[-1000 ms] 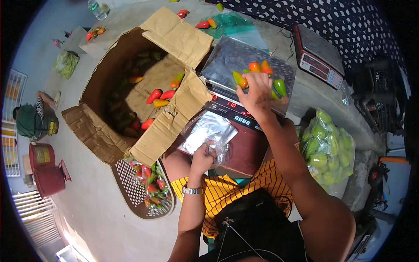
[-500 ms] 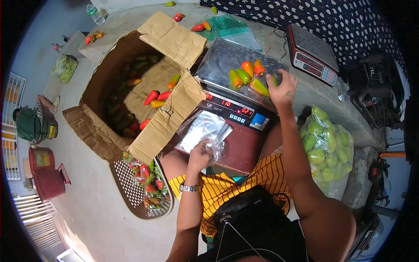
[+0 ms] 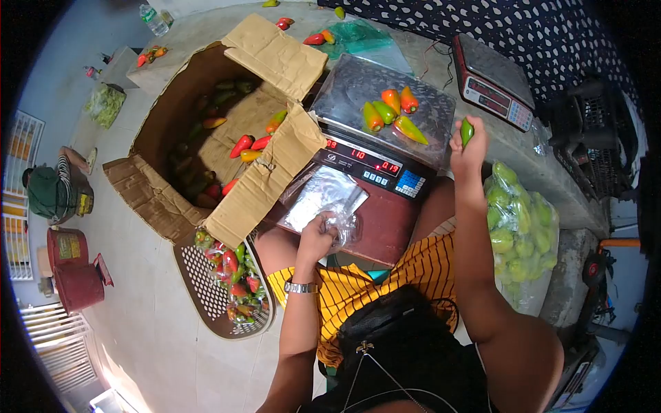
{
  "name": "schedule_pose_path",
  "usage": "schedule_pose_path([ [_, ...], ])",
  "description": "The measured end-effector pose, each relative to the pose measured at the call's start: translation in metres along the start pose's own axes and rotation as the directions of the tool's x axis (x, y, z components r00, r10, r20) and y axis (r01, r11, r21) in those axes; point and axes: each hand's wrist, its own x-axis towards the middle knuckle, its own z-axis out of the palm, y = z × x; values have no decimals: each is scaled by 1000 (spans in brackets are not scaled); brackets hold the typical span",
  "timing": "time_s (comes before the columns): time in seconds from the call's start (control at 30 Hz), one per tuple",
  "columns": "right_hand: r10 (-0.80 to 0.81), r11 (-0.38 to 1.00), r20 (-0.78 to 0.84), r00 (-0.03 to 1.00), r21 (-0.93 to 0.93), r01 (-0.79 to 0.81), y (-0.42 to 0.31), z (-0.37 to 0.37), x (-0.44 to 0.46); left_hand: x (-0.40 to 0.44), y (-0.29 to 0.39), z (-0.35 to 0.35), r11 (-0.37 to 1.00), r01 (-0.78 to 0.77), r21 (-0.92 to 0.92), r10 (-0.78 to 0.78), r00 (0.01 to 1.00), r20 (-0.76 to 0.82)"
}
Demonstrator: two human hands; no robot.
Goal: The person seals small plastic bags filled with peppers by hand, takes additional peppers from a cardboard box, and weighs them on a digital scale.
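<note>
My right hand (image 3: 471, 153) is closed around a green pepper (image 3: 467, 131), just off the right edge of the digital scale (image 3: 344, 89). On the scale's metal plate lie several orange, green and yellow peppers (image 3: 411, 129). The red display (image 3: 358, 155) reads 110 in the middle and 0.19 at the right. My left hand (image 3: 317, 239) pinches a clear plastic bag (image 3: 346, 230) at the front of the scale. Under that hand, a stack of clear plastic bags (image 3: 323, 196) rests on the scale's red base (image 3: 385, 230).
An open cardboard box (image 3: 248, 210) with peppers stands left of the scale. Below it sits a basket (image 3: 206, 303) of bagged peppers. A bag of green produce (image 3: 520, 227) is at my right, and a second scale (image 3: 492, 86) stands behind. A person (image 3: 51, 193) is far left.
My right hand has lifted the green pepper off the plate and drawn it right. The display's right number dropped from 0.21 to 0.19. My left hand stays at the plastic bag.
</note>
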Motion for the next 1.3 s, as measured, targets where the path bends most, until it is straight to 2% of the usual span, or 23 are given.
schedule_pose_path([
  [0.07, -165, 955, 53, 985, -240, 173, 22, -3, -2, 2, -7, 0, 999, -33, 19, 33, 999, 0],
  [0.1, -379, 758, 111, 919, -532, 377, 49, 13, -10, 1, -7, 0, 999, -28, 28, 28, 1000, 4],
  [0.13, -387, 738, 141, 911, -546, 398, 61, 39, -31, 1, -4, 1, 999, -23, 37, 22, 1000, 8],
  [0.2, -206, 832, 285, 936, -453, 321, 80, 115, -83, 1, 2, 0, 999, 6, 50, -6, 1000, 14],
  [0.27, -90, 839, 487, 869, -434, 330, 109, 182, -112, -1, 7, -1, 997, 57, 60, -58, 998, 9],
  [0.37, -137, 754, 692, 708, -391, 528, 163, 265, -124, -2, 1, -4, 969, -11, 246, 22, 999, -44],
  [0.43, -83, 643, 703, 706, -504, 577, 219, 307, -101, -5, -1, -3, 988, 14, 151, -5, 998, -62],
  [0.5, 195, 524, 670, 716, -688, 502, 250, 341, -81, -2, -18, -2, 996, -13, 86, 18, 998, -54],
  [0.53, 372, 417, 689, 623, -723, 551, 270, 350, -68, -5, -10, -2, 999, 0, 53, 3, 999, -54],
  [0.6, 837, 329, 421, 350, -898, 293, 330, 357, -50, -5, -7, 0, 997, -11, 74, 16, 997, -74],
  [0.67, 911, 146, 295, 286, -883, 446, 324, 358, -61, -5, -4, -3, 989, -31, 147, 43, 996, -79],
  [0.73, 729, -145, 490, 479, -573, 807, 296, 339, -74, 3, -21, -4, 986, -39, 162, 51, 996, -69],
  [0.83, 703, -368, 526, 479, -307, 878, 317, 311, -68, 1, -28, -4, 991, 42, 125, -36, 998, -48],
  [0.87, 750, -382, 463, 472, -279, 881, 322, 313, -67, 3, -25, -3, 992, 75, 100, -71, 997, -41],
  [0.93, 637, -379, 506, 582, -452, 807, 306, 319, -79, 3, -23, -3, 997, 29, 68, -26, 999, -41],
  [0.97, 574, -366, 518, 634, -531, 764, 292, 323, -86, 4, -21, -4, 999, 4, 52, -2, 999, -45],
  [1.03, 264, -13, 748, 609, -629, 778, 254, 322, -96, -1, 4, -5, 995, 70, 73, -66, 997, -47],
  [1.1, -290, 194, 856, 428, -385, 902, 208, 300, -101, 1, -13, -3, 998, 51, 42, -49, 998, -39],
  [1.13, -361, 290, 773, 521, -438, 851, 182, 282, -98, -6, 18, -7, 969, 123, 214, -114, 992, -55],
  [1.17, -419, 386, 676, 607, -473, 792, 155, 262, -90, -4, 12, -5, 980, 94, 174, -86, 995, -53],
  [1.23, -617, 310, 540, 573, -502, 807, 111, 201, -56, 1, -7, -3, 995, 32, 97, -27, 998, -48],
  [1.27, -642, 88, 570, 513, -609, 788, 88, 164, -38, 2, -10, -4, 991, -11, 134, 17, 999, -42],
  [1.3, -598, 211, 464, 653, -696, 687, 66, 139, -37, 3, -8, -4, 995, 17, 101, -14, 1000, -27],
])
